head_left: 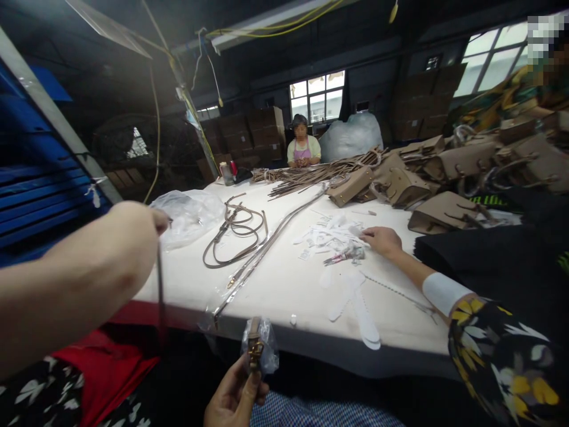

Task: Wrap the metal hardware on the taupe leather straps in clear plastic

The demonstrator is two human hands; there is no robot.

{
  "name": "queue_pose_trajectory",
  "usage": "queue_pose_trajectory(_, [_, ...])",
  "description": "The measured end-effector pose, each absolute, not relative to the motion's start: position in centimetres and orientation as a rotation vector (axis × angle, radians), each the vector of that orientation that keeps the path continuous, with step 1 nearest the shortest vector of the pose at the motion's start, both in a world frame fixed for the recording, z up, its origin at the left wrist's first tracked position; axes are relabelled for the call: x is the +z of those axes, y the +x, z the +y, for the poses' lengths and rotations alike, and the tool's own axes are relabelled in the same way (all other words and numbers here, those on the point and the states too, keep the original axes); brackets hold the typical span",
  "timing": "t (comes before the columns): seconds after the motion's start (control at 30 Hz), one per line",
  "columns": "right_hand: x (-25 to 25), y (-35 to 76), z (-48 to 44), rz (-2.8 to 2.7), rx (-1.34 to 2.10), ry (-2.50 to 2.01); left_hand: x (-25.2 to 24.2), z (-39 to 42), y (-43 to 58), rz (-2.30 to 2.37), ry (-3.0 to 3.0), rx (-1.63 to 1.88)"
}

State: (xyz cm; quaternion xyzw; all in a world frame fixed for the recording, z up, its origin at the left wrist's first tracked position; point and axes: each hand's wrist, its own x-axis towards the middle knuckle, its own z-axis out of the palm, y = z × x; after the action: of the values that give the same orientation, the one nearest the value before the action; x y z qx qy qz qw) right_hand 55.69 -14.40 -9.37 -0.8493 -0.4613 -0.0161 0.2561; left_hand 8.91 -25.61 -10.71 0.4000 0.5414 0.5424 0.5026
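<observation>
Our left hand (142,228), at the left of the frame, is pinched shut on a thin strap (160,290) that hangs straight down from the fingers, in front of the table's near edge. Our right hand (233,394), at the bottom centre, grips a buckle end (255,347) upright between thumb and fingers. A clear wrap (269,353) is bunched around the buckle. We cannot tell whether the strap and the buckle end are one piece.

Above both hands spreads the white table (284,284). A clear bag (191,213) lies crumpled on it at the upper left; we cannot make out its contents. Beside it lies a looped strap (235,237), bare, and next to that a long strap (267,243) inside a clear sleeve, running diagonally toward the near edge.

At centre right a co-worker's hand (382,240), from a flowered sleeve, rests on scattered paper tags (329,237). Tan handbags (444,178) are piled at the upper right, with a bundle of straps (311,173) to their left. Across the table sits another person (303,148). Behind that person are a stuffed pale sack (351,135) and stacked boxes (262,127), all closed. Blue trays (31,190) are stacked at the far left.
</observation>
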Motion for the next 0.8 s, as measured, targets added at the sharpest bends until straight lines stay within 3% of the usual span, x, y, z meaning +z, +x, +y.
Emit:
queue_pose_trajectory(0.33, [-9.5,52.4,-14.2,-1.583,0.082,-2.019,-9.5,-25.5,10.1,1.191,0.959,1.300])
queue_pose_trajectory(0.8, [-11.5,49.6,-15.5,-1.678,-0.248,-2.085,-9.4,-26.7,10.4,1.192,0.950,1.327])
